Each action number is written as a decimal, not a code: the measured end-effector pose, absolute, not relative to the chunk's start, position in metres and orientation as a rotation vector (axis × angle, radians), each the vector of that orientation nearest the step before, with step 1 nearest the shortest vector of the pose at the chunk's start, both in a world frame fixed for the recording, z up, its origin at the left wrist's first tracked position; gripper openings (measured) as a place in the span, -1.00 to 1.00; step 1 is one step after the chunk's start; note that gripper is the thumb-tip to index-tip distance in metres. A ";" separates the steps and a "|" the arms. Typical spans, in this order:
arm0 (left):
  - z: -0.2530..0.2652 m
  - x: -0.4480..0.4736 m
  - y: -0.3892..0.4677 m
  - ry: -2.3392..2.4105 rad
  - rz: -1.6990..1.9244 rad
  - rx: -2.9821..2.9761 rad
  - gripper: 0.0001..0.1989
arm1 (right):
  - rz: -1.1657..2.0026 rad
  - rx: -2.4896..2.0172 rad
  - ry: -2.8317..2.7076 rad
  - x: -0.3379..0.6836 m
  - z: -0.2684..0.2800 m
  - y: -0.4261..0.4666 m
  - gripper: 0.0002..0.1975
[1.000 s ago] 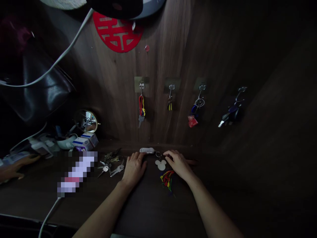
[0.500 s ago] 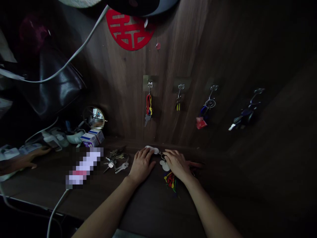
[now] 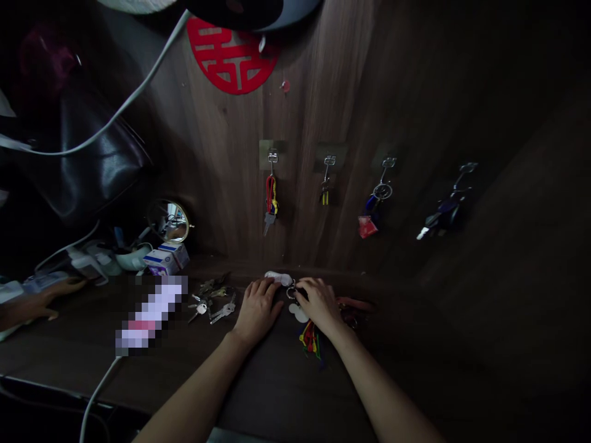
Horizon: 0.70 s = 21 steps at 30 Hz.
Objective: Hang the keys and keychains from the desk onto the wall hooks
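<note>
dark desk (image 3: 272,384), 2 hands (image 3: 259,307) (image 3: 319,304) at white fob (image 3: 278,278)

Forearms (image 3: 198,381) bare, converging forward. Left hand (image 3: 258,311) palm down, thumb spread from the slightly bent fingers; right hand (image 3: 318,301) palm down, fingers curved, pointing inward. Hands near each other, not touching.

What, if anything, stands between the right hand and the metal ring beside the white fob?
Nothing visible: the right hand has its fingers close beside the metal ring; the white tag lies nearer the wearer, not between.
</note>
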<state>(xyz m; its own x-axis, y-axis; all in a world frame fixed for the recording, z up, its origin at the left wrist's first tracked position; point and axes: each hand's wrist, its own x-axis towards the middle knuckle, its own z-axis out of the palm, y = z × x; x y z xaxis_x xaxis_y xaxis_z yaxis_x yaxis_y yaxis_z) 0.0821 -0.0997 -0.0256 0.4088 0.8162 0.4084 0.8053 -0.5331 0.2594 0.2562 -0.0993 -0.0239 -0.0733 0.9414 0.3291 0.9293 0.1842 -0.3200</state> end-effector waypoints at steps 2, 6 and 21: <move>-0.025 0.082 -0.100 1.513 0.766 2.611 -0.63 | 0.071 -1.752 -1.988 0.254 -0.024 -0.100 -0.90; -0.026 0.081 -0.101 1.513 0.770 2.597 -0.66 | 0.146 -1.727 -1.947 0.256 -0.022 -0.101 -0.92; -0.011 0.085 -0.102 1.177 1.259 2.287 -0.78 | 0.817 -1.141 -1.475 0.250 -0.007 -0.109 -0.80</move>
<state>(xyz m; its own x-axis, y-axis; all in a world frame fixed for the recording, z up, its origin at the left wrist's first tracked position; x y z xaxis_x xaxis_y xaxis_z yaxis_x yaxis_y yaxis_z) 0.0852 -0.1020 -0.0113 0.2898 0.7643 0.5760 0.5232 -0.6305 0.5734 0.2505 -0.1089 -0.0073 0.0065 0.9469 0.3216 0.2294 0.3116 -0.9221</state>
